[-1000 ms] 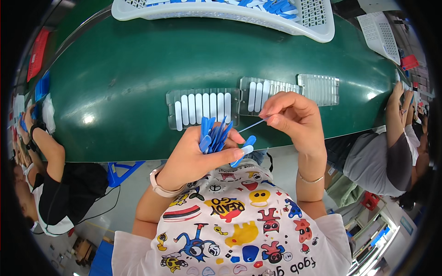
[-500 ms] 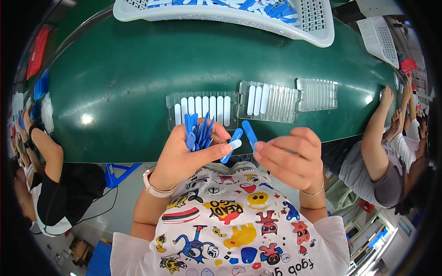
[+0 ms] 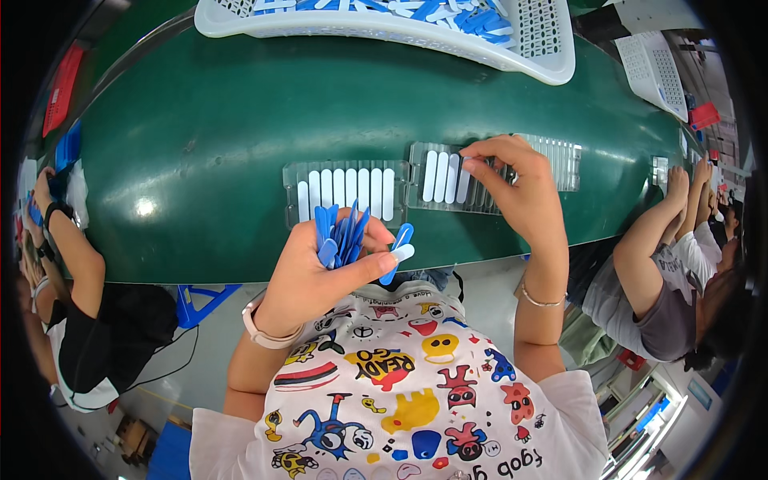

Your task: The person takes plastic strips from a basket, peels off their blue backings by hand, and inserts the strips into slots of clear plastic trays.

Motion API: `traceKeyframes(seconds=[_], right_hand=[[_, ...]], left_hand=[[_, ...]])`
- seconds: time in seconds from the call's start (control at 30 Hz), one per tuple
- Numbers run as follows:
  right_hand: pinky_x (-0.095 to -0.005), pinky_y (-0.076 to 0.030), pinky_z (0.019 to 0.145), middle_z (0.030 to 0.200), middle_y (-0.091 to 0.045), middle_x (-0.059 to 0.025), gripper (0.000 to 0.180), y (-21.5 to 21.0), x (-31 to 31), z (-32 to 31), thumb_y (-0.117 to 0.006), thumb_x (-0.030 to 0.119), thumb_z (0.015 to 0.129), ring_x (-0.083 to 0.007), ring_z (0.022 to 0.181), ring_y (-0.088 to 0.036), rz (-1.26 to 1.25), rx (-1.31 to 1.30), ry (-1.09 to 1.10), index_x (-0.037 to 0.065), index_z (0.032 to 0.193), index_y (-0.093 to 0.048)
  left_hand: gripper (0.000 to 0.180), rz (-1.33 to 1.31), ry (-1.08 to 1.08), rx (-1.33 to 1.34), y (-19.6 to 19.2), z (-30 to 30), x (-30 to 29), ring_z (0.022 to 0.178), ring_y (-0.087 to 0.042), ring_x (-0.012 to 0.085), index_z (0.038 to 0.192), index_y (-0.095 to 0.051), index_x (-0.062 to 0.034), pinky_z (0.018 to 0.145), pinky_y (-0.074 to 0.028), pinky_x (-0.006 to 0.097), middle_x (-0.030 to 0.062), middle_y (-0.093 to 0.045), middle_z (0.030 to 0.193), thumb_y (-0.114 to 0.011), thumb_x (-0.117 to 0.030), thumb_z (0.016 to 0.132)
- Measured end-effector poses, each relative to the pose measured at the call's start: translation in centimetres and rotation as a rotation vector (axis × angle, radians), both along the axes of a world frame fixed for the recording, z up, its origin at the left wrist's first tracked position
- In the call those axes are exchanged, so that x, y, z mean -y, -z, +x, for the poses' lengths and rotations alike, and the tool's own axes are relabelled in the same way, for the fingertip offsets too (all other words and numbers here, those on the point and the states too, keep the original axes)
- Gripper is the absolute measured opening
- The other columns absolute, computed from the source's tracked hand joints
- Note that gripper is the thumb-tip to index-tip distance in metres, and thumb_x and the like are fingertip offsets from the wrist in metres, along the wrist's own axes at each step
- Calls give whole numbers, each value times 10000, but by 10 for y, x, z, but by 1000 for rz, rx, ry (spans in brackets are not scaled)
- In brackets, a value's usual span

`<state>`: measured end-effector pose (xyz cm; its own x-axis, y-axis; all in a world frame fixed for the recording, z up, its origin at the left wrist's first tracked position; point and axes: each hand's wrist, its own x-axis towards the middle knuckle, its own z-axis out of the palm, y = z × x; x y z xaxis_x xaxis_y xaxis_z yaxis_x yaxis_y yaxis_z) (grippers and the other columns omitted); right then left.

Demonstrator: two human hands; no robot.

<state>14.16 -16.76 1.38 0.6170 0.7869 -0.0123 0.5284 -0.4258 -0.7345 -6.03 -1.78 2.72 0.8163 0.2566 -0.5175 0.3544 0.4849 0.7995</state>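
Note:
My left hand (image 3: 316, 268) is closed round a bunch of flat, round-ended blue-and-white sticks (image 3: 342, 232), with a couple poking out past the thumb. Over the middle clear ribbed tray (image 3: 418, 196), my right hand (image 3: 516, 172) pinches the upper end of a white-faced stick (image 3: 463, 186). That stick lies in line beside three white sticks (image 3: 441, 176) in the tray's slots. My right hand hides part of this tray. Just beyond my left hand, the left clear tray (image 3: 400, 212) carries a row of several white sticks (image 3: 350, 188).
Another clear ribbed tray (image 3: 570, 164) lies to the right, partly behind my right hand. A white perforated basket (image 3: 552, 60) heaped with blue and white sticks stands at the far side of the green table (image 3: 200, 160). Other people work along both sides.
My right hand has moved away from my body to the middle tray, taking a blue-sided stick there. A fourth white-faced stick now lies in that row. My left hand keeps its bunch.

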Motion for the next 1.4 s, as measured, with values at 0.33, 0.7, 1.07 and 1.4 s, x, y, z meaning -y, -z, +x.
traceKeyframes(seconds=[0.33, 0.7, 1.07, 1.4], right_hand=[[-264, -422, 610, 913, -639, -70, 199, -2, 2, -16, -696, 45, 773, -162, 755, -564, 89, 31, -11, 42, 969, -668], [-219, -450, 699, 888, -671, -90, 98, -9, 6, -40, -692, -7, 769, -109, 814, -614, 549, -866, -76, 32, 837, -632], [-242, -425, 620, 736, -620, -39, 245, 7, 10, -8, -684, 20, 770, -109, 661, -502, 65, -102, 129, 25, 1015, -664], [-260, -415, 645, 769, -562, -47, 233, -2, 18, -10, -635, -8, 798, -120, 686, -465, 63, -258, 225, 44, 1020, -680]], left_hand=[[210, 55, -1, 16, -4, -1, 1, 720, -585, 81, 923, -584, 5, 657, -479, 220, 43, -615, 826, -707, 57, 762], [207, -2, 36, 50, -6, -6, -1, 715, -571, 52, 908, -601, 13, 642, -461, 201, 33, -629, 803, -746, -66, 783], [219, 132, -3, 51, -6, -4, 4, 791, -651, 121, 968, -580, 32, 679, -510, 227, 94, -665, 872, -682, 71, 779], [248, 765, 21, 495, 1, -5, 3, 719, -689, 185, 874, -644, -26, 612, -494, 241, 132, -701, 799, -713, 126, 691]])
